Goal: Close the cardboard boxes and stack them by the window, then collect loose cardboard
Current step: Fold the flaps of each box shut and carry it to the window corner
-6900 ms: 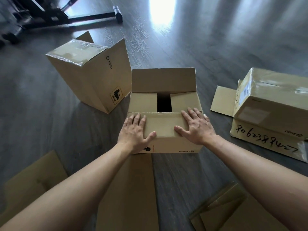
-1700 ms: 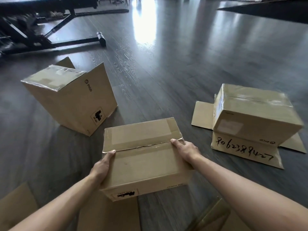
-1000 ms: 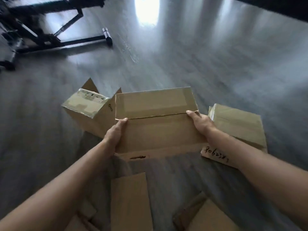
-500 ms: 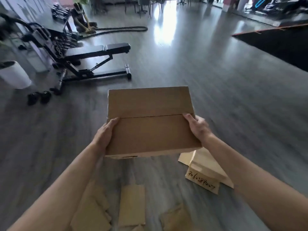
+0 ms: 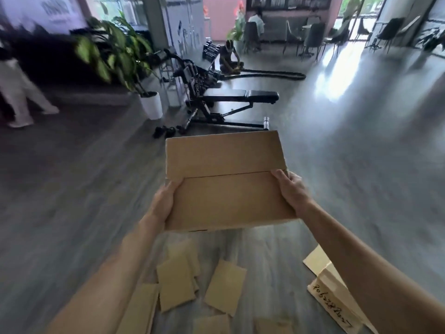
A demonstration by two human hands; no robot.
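I hold a closed brown cardboard box (image 5: 226, 179) up in front of me, well above the floor, its two top flaps meeting along a seam. My left hand (image 5: 163, 203) grips its left side and my right hand (image 5: 291, 189) grips its right side, fingers curled over the top edges. Several loose flat cardboard pieces (image 5: 177, 285) lie on the grey floor below the box. Another box with handwritten numbers (image 5: 334, 300) lies at the lower right, partly hidden by my right forearm.
A black weight bench (image 5: 231, 104) and small dumbbells stand on the floor ahead. A potted plant in a white pot (image 5: 151, 104) is to its left. A person in white trousers (image 5: 14, 92) is at far left. Chairs and bright windows (image 5: 320, 37) are at the back.
The box has risen from the floor to chest height in both hands. My view has tilted up, bringing the bench, plant, person and far room into sight.
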